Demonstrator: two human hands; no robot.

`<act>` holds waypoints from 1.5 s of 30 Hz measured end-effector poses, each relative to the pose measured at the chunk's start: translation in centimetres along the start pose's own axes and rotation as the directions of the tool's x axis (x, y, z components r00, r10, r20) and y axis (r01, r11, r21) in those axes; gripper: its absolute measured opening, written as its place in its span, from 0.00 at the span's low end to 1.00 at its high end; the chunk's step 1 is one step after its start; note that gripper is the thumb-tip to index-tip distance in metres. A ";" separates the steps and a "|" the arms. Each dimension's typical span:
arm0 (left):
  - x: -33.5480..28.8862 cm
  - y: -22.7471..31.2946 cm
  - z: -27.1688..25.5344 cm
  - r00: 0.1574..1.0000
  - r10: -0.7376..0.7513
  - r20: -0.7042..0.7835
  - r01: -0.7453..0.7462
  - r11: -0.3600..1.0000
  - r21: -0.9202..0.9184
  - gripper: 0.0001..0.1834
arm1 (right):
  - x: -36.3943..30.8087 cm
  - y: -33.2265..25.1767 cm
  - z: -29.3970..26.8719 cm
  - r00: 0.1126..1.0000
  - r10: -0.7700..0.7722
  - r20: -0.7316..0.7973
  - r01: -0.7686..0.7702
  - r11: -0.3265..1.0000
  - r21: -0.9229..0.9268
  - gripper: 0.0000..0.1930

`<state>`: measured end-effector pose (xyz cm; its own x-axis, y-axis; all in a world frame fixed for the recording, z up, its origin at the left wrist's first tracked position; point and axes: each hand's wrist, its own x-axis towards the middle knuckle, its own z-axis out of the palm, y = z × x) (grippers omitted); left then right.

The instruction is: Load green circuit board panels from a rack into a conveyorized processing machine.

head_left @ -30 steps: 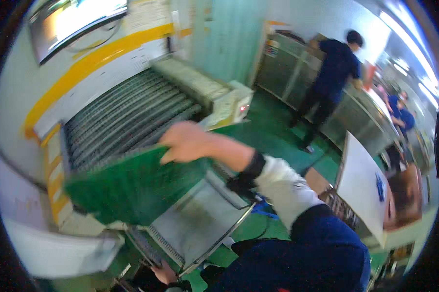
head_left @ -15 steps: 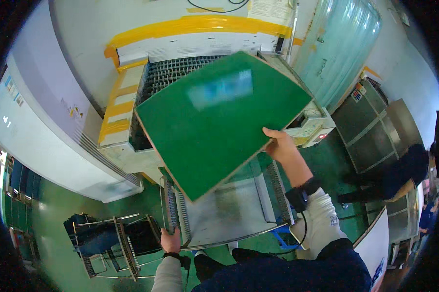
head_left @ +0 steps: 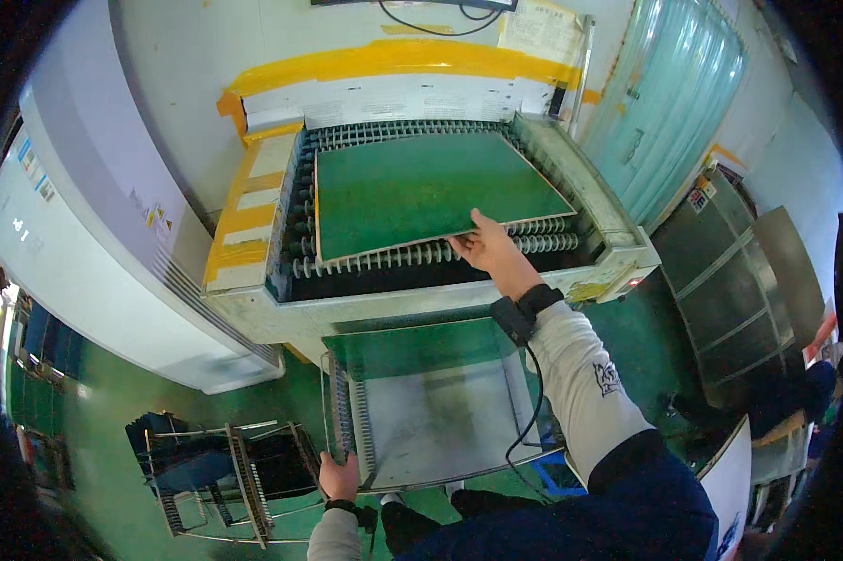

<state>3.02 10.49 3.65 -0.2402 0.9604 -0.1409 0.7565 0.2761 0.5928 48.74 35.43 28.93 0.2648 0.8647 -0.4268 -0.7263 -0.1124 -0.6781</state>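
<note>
A flat green board [head_left: 421, 192] with a pale edge lies on the roller bed [head_left: 548, 241] of a conveyor machine. At its near edge, right of the middle, my right hand [head_left: 489, 248] has the thumb on top and fingers at the underside. My left hand [head_left: 338, 477] is closed on the front left corner of a metal slotted rack [head_left: 339, 402], below the machine's front. Inside the rack, another green panel [head_left: 421, 348] shows at the far end, above a pale grey sheet [head_left: 440, 421]. The left fingers are partly hidden.
A tall white appliance [head_left: 104, 224] stands left of the machine. On the floor at the left is a second rack [head_left: 239, 467] holding dark panels. Clear plastic strips [head_left: 669, 112] hang at the right, above metal cabinets [head_left: 721, 271]. Another person's dark sleeve [head_left: 795, 393] shows at far right.
The green board has gone from held up and tilted to lying on the rollers. My right hand moved forward and left with it; my left hand stays at the rack.
</note>
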 end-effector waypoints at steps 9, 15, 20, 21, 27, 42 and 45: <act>0.2 1.8 -0.8 0.999 -0.032 0.022 0.031 0.999 0.027 0.24 | 1.6 1.9 0.9 0.893 -0.379 0.245 0.330 0.180 -0.927 0.21; 0.1 1.5 -0.4 0.999 -0.052 0.001 0.052 0.999 0.008 0.25 | 1.5 4.7 2.7 0.687 -0.447 0.573 0.233 -0.612 -0.756 0.29; 0.2 0.4 0.2 0.998 -0.061 0.008 0.060 0.997 0.055 0.25 | 5.0 2.6 3.4 0.703 -0.452 0.549 0.226 -0.590 -0.775 0.28; 0.4 0.6 0.2 0.995 -0.091 0.037 0.089 0.995 0.043 0.25 | 5.6 2.2 3.4 0.711 -0.447 0.542 0.223 -0.588 -0.778 0.28; 0.5 -0.2 0.7 0.998 -0.061 -0.003 0.061 0.998 0.020 0.24 | 8.7 0.8 4.0 0.744 -0.415 0.524 0.229 -0.579 -0.783 0.30; 0.2 0.7 0.0 0.995 -0.086 0.053 0.085 0.996 0.018 0.26 | -5.0 5.2 0.2 0.441 -0.359 0.823 0.790 -0.280 -0.546 0.14; 0.2 0.6 0.3 0.998 -0.048 0.042 0.048 0.999 0.014 0.26 | -10.9 8.7 -2.7 0.585 -0.193 0.788 0.804 0.005 -0.595 0.13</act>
<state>3.56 10.86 3.74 -0.2509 0.9466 -0.2025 0.7524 0.3223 0.5745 41.29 23.74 26.09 -0.2053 0.9130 0.3525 0.5864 0.4031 -0.7026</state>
